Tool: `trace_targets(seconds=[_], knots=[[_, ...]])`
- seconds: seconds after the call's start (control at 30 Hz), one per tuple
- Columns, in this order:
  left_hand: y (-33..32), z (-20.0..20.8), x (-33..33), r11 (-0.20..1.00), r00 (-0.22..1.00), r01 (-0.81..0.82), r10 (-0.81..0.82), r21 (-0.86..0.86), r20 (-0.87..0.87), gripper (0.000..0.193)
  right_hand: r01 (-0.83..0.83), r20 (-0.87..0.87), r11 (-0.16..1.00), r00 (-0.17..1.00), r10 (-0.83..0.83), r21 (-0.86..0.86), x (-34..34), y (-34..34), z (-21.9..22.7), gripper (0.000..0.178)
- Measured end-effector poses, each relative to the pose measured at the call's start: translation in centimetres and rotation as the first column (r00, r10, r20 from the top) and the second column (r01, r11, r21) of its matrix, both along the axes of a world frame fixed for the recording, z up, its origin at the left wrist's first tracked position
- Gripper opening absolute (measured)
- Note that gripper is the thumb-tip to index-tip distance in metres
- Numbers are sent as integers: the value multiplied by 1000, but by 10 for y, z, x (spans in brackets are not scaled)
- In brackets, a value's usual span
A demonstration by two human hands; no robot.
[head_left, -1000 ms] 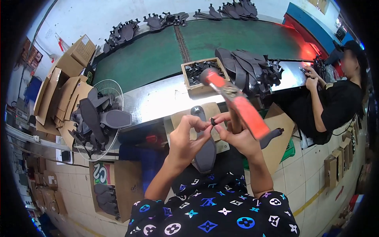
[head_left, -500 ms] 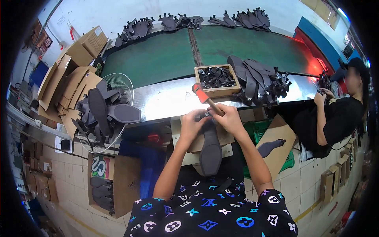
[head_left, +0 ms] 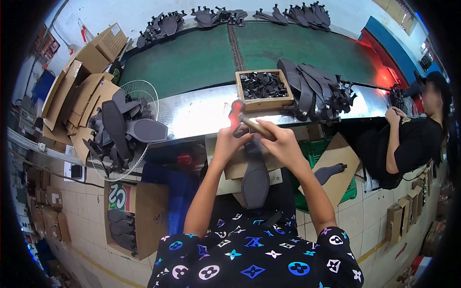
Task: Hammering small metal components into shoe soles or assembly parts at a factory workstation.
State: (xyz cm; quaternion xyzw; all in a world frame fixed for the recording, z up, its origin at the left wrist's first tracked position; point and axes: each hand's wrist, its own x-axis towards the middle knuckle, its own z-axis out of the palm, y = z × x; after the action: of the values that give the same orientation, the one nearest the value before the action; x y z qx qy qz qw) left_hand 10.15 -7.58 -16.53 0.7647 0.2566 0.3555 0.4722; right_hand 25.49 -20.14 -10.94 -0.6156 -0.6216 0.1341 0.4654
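Note:
In front of me a dark grey shoe sole [head_left: 255,185] lies with its broad end toward my body. My left hand [head_left: 227,145] is closed at the sole's narrow far end, the thumb pressed against it. My right hand [head_left: 285,144] grips the wooden handle of a hammer [head_left: 259,129]. The red hammer head, smeared by motion, is above the fingers of my left hand. Both hands work over a light-coloured block [head_left: 234,170] under the sole. The tip of the sole's far end is hidden by my fingers.
On the metal bench edge stands a wooden box [head_left: 265,103] of small black parts, beside a pile of soles [head_left: 307,89]. More soles rest on a wire fan guard [head_left: 156,91] at left. A cardboard box [head_left: 153,221] stands below. A co-worker [head_left: 408,129] sits at right.
The hammer has turned in my right hand, its head swinging slightly left and down. My left hand stays at the sole's far end. The whole view has shifted slightly.

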Motion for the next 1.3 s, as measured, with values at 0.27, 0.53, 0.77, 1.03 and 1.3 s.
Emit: trace_targets(seconds=[0.27, 0.53, 0.77, 1.03, 1.3], knots=[[0, 6, -1, 963, 990, 137, -122, -233, 76, 29, 186, -136, 981, 972, -193, -62, -30, -69, 40, 39], [9, -6, -7, 962, 988, 147, -152, -230, -4, 54, 175, -12, 980, 985, -175, 97, -36, -85, 84, 44], [1, 6, -9, 980, 877, 91, 5, 177, -481, 124, 166, 91, 985, 981, -169, 36, -30, -65, 21, 39], [-4, 7, -12, 935, 884, 126, 44, 330, -464, 75, 149, 75, 980, 987, -140, -132, -33, -74, 19, 41], [-56, 50, -41, 983, 981, 180, -177, 30, -80, 26, 213, 81, 971, 972, -222, 113, -21, -70, 45, 46]])
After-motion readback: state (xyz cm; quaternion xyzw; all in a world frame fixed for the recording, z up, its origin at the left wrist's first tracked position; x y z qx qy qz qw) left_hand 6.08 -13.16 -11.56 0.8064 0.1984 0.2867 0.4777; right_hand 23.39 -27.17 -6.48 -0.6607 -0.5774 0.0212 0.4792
